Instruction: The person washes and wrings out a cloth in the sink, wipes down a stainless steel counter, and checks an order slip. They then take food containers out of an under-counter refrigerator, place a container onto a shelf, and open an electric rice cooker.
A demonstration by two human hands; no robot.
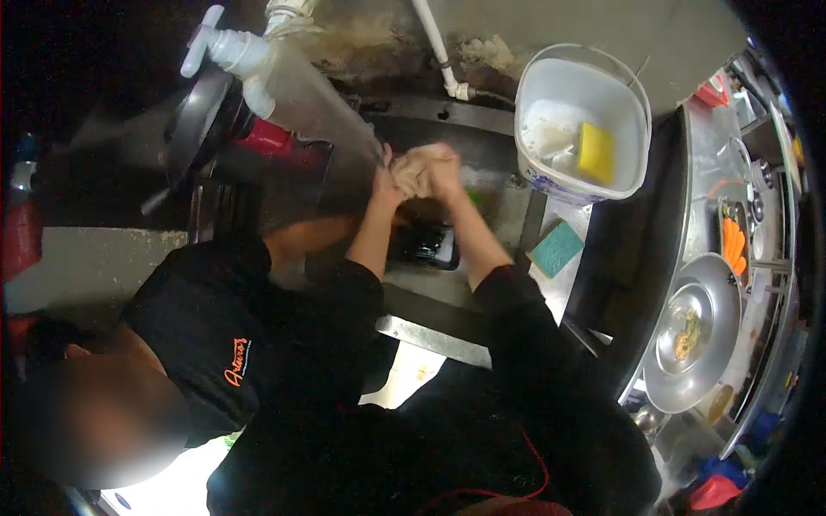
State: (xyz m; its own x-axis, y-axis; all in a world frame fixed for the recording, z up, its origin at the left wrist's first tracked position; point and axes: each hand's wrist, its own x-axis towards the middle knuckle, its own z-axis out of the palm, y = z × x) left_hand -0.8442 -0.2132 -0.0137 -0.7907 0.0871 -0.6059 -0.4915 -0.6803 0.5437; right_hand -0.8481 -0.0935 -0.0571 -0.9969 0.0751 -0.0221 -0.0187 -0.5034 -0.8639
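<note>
Over the sink (pixel 495 267), my left hand (pixel 387 184) and my right hand (pixel 444 174) are close together, both closed on a bunched beige cloth (pixel 414 175). Some of the fingers are blurred. Below them in the sink lies a black tray (pixel 430 248) with shiny, wet-looking patches. From the white tap (pixel 245 60) at the upper left, a pale stream of water (pixel 323 107) runs down to the left of my hands. Something red (pixel 268 138) sits under the tap, partly hidden by the stream.
A white bucket (pixel 529 99) with suds and a yellow sponge (pixel 596 153) stands right of the sink. A green scouring sponge (pixel 557 248) lies below it. At my left is another person (pixel 198 310), one arm reaching toward the sink. Farther right, a large metal bowl (pixel 727 322) holds food.
</note>
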